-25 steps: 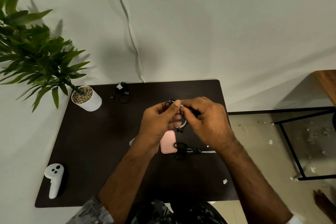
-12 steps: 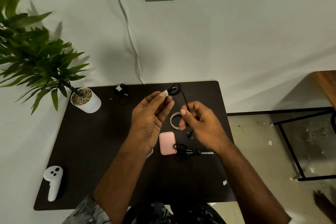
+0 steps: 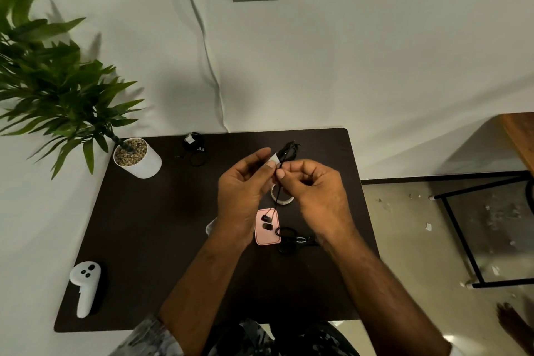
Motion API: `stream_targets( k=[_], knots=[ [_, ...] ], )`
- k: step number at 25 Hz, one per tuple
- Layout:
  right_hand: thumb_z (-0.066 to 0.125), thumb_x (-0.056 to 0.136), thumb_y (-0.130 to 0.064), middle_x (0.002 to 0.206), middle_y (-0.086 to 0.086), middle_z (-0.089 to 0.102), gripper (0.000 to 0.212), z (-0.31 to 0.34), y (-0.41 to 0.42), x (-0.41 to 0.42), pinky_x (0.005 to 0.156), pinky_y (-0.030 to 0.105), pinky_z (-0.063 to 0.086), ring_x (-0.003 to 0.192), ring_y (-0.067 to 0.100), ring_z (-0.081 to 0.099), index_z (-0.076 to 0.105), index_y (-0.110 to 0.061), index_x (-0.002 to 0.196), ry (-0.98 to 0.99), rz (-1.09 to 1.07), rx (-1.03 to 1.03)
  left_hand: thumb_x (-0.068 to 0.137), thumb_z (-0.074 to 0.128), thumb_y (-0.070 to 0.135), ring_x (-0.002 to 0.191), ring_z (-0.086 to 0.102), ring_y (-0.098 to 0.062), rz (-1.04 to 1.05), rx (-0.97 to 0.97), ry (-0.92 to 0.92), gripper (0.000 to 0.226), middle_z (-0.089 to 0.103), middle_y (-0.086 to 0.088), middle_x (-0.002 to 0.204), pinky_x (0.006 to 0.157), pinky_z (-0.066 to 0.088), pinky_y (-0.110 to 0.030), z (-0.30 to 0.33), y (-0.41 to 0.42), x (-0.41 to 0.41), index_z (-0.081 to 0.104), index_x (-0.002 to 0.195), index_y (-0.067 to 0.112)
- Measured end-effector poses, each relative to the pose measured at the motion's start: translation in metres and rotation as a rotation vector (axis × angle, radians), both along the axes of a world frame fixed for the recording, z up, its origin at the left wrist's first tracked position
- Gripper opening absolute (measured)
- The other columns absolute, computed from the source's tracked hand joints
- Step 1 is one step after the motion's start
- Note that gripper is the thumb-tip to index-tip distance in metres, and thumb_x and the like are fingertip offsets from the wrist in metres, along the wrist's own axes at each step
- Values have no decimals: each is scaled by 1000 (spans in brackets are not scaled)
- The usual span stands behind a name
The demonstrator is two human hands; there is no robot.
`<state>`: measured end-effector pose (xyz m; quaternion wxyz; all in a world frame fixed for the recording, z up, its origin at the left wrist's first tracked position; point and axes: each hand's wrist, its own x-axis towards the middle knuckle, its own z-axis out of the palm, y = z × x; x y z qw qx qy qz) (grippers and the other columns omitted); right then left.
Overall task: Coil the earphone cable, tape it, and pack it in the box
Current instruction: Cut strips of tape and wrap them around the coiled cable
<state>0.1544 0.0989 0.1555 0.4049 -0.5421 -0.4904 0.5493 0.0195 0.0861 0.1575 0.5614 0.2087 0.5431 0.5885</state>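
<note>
Left hand (image 3: 242, 190) thumb and forefinger pinch the taped coil of the earphone cable (image 3: 286, 153); right hand (image 3: 312, 188) pinches the same cable just below, other fingers curled. Earbuds (image 3: 267, 222) hang over the pink box (image 3: 267, 237). Beside the box: scissors (image 3: 291, 240), tape roll (image 3: 281, 199). Dark table (image 3: 161, 225): potted plant (image 3: 138, 157) far-left of the box, white controller (image 3: 85, 287) near-left. White wall behind the table; bare floor (image 3: 410, 228) right of it.

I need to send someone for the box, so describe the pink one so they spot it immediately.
On the dark table, look just below the hands, toward the near right. The pink box lies flat beside the black scissors. It is the table's only pink, rounded rectangle.
</note>
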Motion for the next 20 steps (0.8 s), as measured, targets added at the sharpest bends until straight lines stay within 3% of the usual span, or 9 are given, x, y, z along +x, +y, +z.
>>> stream_targets(
  k=[4,8,11,15,18,20],
  knots=[
    [79,93,-17,84,3,81,12,2,2,3,79,36,66,80,18,80,79,-16,105,-35,-13,36,95,65,3,95,76,-23,-127,-49,14,21,79,-13,106,84,62,-33,5,1,-3,76,108,13],
    [82,91,-19,79,0,78,10,-4,-1,4,76,37,66,76,15,78,77,-21,99,-139,-52,79,95,61,-3,97,77,-22,-227,-68,28,24,79,-14,106,89,62,-35,10,3,-10,74,112,8],
    [81,92,-21,77,-4,74,7,-8,-3,3,76,37,66,75,11,75,76,-25,95,-256,-58,138,95,65,6,96,77,-19,-265,-81,37,20,80,-9,105,90,62,-36,11,2,-12,74,113,10],
    [77,95,-23,76,-4,72,4,-11,-6,0,73,35,66,74,12,73,72,-23,93,-327,-11,202,87,78,24,96,77,-15,-284,-47,347,23,80,-1,102,87,63,-39,7,3,-13,75,109,18],
    [79,93,-22,75,-4,69,13,-12,-7,-3,67,29,65,70,13,71,67,-21,88,-337,3,191,94,71,32,91,73,-1,-394,-24,537,21,78,9,98,81,60,-22,6,4,-17,75,114,27],
    [80,92,-19,75,-4,67,20,-12,-9,-6,65,26,64,70,13,69,62,-22,84,-347,16,182,99,64,32,80,72,2,-462,-48,556,17,78,10,88,73,57,-17,8,5,-18,77,110,28]
  ],
)
